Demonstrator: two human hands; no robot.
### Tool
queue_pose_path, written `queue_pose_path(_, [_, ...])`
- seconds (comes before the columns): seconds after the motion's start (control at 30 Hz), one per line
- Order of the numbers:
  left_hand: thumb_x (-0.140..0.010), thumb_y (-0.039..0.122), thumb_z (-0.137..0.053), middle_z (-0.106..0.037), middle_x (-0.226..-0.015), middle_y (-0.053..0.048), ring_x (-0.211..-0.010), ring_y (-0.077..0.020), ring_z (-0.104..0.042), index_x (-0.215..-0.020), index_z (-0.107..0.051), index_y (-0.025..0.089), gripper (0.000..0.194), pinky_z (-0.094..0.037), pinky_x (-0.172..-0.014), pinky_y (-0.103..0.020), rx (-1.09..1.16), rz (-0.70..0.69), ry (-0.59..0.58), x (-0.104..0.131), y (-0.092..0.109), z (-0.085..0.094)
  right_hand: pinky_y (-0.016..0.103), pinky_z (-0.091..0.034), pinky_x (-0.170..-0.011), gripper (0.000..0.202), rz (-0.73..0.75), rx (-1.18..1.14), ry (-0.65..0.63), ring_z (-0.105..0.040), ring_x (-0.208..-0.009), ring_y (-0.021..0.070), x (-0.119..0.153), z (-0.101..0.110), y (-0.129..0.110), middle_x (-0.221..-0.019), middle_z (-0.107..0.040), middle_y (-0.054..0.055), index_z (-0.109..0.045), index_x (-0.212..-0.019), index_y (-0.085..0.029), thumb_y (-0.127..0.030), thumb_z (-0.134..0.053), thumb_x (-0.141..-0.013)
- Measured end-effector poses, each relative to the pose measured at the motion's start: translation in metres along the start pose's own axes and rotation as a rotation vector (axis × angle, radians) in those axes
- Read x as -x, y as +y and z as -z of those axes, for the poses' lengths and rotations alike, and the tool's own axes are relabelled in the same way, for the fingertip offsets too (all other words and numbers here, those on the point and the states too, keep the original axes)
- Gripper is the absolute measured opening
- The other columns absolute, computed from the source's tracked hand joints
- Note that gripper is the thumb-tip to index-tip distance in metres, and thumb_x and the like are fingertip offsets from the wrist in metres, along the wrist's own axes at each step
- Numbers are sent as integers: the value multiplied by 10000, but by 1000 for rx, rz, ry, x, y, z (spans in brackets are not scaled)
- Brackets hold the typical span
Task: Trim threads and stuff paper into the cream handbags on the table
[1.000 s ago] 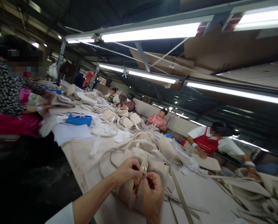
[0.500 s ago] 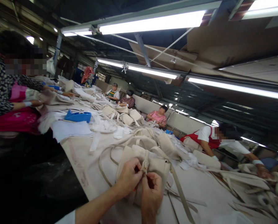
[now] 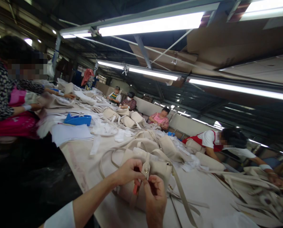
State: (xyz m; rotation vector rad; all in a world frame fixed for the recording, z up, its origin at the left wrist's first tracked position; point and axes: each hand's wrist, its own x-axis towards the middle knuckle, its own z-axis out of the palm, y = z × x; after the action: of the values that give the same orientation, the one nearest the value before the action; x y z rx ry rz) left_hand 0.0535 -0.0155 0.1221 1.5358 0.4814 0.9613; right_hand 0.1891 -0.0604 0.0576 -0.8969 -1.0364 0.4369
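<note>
A beige handbag [image 3: 157, 167] lies on the table in front of me, its long strap looping out on both sides. Up from its front comes a beige closure tab [image 3: 146, 167] with an oval metal fitting. My left hand [image 3: 129, 172] pinches the lower left edge of this tab. From the right, my right hand [image 3: 155, 194] grips the tab's lower end, thumb and finger nearly touching the left ones. A small orange-red piece [image 3: 135, 188] shows just under my left fingers; what it is I cannot tell.
White paper sheets [image 3: 70, 134] and a blue tape dispenser [image 3: 78, 119] lie to the left. More beige bags [image 3: 128, 120] are heaped along the table, with loose straps [image 3: 248, 193] at the right. Co-workers sit or lean around it, including a person in a red apron [image 3: 210, 141].
My left hand has shifted slightly left and down along the tab, so the oval fitting shows more plainly. More of the orange-red piece is visible. The red-aproned person's hand has reached further right.
</note>
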Motion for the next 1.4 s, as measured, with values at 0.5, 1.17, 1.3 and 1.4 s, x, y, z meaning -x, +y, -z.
queue_pose_path(0.5, [-623,241,-687,-569,-619,30,-548,-122,-515,-695,-495,197,210,-362,-516,-229,-75,-105,228,5,-16,-14,329,-598,-643,470,-342,-255,-74,-700,-713,214,4,-2,-14,-936,-752,76,-701,-1058,-191,-498,-774,-710])
queue_pose_path(1.17, [-408,145,-900,-664,-760,16,-653,-123,-639,-813,-585,158,513,-509,-587,-229,372,206,207,16,14,2,324,-550,-664,318,116,234,-44,-661,-735,223,0,1,-5,-833,-736,74,-744,-892,-188,-469,-678,-758])
queue_pose_path(1.3, [-411,159,-907,-629,-699,23,-629,-119,-620,-758,-568,159,485,-509,-593,-238,393,179,307,5,16,-2,320,-546,-618,410,67,159,-66,-662,-721,227,16,-9,11,-855,-740,87,-743,-1090,-188,-444,-670,-778])
queue_pose_path(1.4, [-462,217,-887,-586,-640,40,-570,-89,-550,-693,-546,160,416,-476,-572,-225,320,60,386,-4,14,-4,282,-491,-496,505,-48,74,-148,-616,-599,189,34,-14,18,-818,-732,58,-694,-1212,-188,-423,-680,-765])
